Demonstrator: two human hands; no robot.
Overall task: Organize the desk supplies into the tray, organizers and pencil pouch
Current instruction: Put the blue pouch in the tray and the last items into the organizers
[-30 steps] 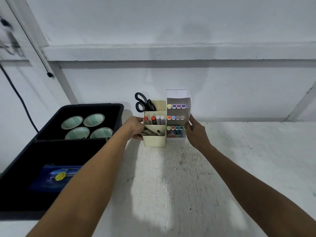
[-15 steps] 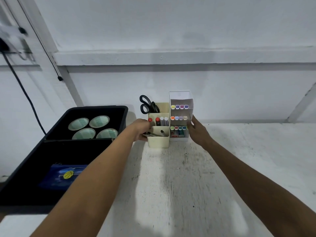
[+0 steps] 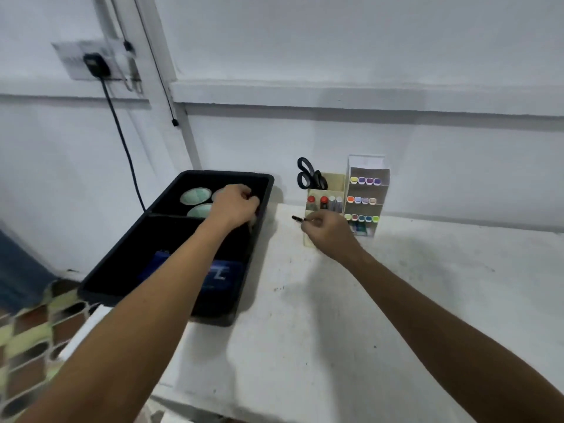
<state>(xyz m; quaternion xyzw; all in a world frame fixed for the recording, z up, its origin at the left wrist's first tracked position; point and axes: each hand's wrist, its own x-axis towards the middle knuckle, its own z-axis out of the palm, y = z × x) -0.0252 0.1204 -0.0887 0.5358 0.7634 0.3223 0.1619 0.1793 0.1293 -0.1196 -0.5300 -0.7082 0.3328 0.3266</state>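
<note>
My right hand [image 3: 329,235] pinches a dark pen [image 3: 298,218] just in front of the cream organizer [image 3: 333,182], which holds black scissors [image 3: 305,174] and a few markers. Beside it stands the white marker box [image 3: 366,162] with rows of coloured caps. My left hand [image 3: 236,206] hovers with curled fingers over the back compartment of the black tray [image 3: 122,254], covering some of the tape rolls [image 3: 195,196]; whatever it holds is hidden. A blue pencil pouch [image 3: 227,276] lies in the tray's front compartment, partly behind my left forearm.
The white table [image 3: 305,346] ends at the wall just behind the organizers. The tray overhangs the table's left edge. A plug and black cable [image 3: 122,141] hang on the wall at the left. A patterned floor [image 3: 30,337] shows below left.
Both hands left the organizers' sides. My left hand moved left over the tray's tape rolls. My right hand crossed to the cream organizer's front and now pinches a pen. The camera swung left.
</note>
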